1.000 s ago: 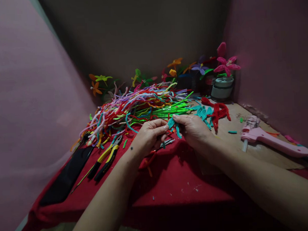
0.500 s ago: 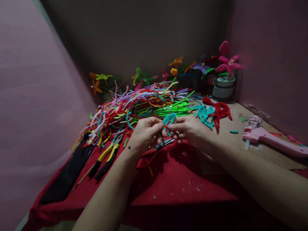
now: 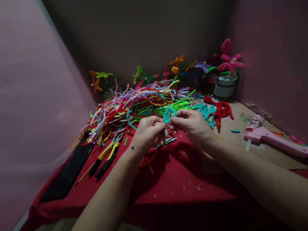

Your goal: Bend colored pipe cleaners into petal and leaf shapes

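A teal pipe cleaner (image 3: 166, 115), bent into a loop, is held up between my two hands above the red cloth. My left hand (image 3: 152, 128) pinches its lower left part, and a dark teal end hangs below the fingers. On the other side, my right hand (image 3: 188, 125) grips the loop's right edge with thumb and forefinger. Beneath the hands lie scissors (image 3: 166, 142), partly hidden, and a red pipe cleaner (image 3: 150, 162). Behind them spreads a large heap of coloured pipe cleaners (image 3: 133, 102), with a bright green bundle (image 3: 179, 106) at its right side.
Pliers (image 3: 107, 155) with yellow and black handles and a black phone-like slab (image 3: 67, 173) lie left. At right, a cardboard sheet (image 3: 237, 149) carries teal loops (image 3: 207, 112), red pieces (image 3: 222, 110) and a pink glue gun (image 3: 277, 140). Pipe-cleaner flowers (image 3: 230, 62) stand along the back.
The teal loop looks wider and rounder than before, with a gap showing through its middle. My right hand has shifted slightly up and right; the view has moved a little.
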A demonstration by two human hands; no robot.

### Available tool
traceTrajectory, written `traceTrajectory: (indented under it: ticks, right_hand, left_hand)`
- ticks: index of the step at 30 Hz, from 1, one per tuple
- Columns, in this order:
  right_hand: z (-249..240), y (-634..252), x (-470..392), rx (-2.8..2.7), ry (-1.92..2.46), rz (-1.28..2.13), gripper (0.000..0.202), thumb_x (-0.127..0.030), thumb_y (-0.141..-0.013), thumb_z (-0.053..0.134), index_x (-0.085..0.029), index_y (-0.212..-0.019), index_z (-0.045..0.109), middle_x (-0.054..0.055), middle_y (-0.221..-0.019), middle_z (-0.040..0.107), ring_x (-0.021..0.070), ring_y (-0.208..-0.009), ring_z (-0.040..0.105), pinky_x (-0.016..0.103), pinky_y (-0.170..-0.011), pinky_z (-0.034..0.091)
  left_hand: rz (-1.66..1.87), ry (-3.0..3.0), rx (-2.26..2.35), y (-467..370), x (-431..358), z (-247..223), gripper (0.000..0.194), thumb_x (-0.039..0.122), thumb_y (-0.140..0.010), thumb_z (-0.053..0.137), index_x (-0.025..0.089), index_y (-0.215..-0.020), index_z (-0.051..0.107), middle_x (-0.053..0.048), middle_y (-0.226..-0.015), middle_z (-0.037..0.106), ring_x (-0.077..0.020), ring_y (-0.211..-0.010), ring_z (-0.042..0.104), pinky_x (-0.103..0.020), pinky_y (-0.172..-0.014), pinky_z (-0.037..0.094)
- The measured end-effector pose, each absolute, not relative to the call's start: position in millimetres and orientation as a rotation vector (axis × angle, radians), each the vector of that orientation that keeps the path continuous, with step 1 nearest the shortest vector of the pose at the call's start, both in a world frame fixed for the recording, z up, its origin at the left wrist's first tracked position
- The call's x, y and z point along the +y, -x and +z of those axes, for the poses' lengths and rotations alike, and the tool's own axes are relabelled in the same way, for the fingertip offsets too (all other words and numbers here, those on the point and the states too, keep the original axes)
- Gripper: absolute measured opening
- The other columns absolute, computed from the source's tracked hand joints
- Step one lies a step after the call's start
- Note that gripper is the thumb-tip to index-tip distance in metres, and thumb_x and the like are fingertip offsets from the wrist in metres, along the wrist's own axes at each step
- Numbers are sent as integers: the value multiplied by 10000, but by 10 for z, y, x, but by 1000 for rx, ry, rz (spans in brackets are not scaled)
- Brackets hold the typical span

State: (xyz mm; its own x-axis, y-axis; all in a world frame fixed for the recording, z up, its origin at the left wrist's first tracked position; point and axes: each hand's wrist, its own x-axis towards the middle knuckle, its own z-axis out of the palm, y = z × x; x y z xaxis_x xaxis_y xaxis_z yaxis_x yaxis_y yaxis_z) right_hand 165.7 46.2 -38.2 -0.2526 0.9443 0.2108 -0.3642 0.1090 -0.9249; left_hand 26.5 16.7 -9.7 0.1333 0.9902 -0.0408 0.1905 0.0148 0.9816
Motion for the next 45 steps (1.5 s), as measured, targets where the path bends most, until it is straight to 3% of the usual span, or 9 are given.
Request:
traceTrajectory:
  ticks: [10, 18, 27, 45]
  right_hand:
    - [-450, -1655, 405, -1542, 879, 804, 69, -213, -726, 565, -172, -675, 543, -29, -558, 515, 83, -509, 449, 222, -503, 352]
    - [-409, -1657, 403, -1591, 864, 1041, 69, -201, -719, 555, -155, -675, 584, -14, -559, 541, 96, -505, 475, 228, -497, 369]
    - [-498, -1653, 415, -1676, 977, 576, 94, -211, -742, 543, -168, -670, 586, 8, -601, 563, 108, -553, 484, 234, -546, 359]
    - [-477, -1642, 389, -1772, 1029, 365, 162, -133, -725, 531, -158, -566, 513, -10, -527, 516, 89, -496, 448, 227, -508, 323]
  left_hand:
    - [983, -1412, 1293, -289, 154, -92, 100, 217, -704, 544, 149, -677, 476, 24, -470, 589, -66, -280, 450, -145, -276, 237]
    - [992, -1479, 1307, -277, 173, -145, 110, 219, -700, 533, 154, -636, 470, 35, -440, 567, -71, -279, 450, -156, -283, 258]
    - [980, -1458, 1320, -346, 139, -131, 88, 157, -711, 494, 166, -651, 430, 50, -435, 558, -68, -262, 444, -147, -254, 258]
    - [1066, -1479, 1267, -381, 142, -212, 63, 125, -727, 470, 172, -745, 431, 56, -480, 566, -94, -293, 497, -148, -239, 307]
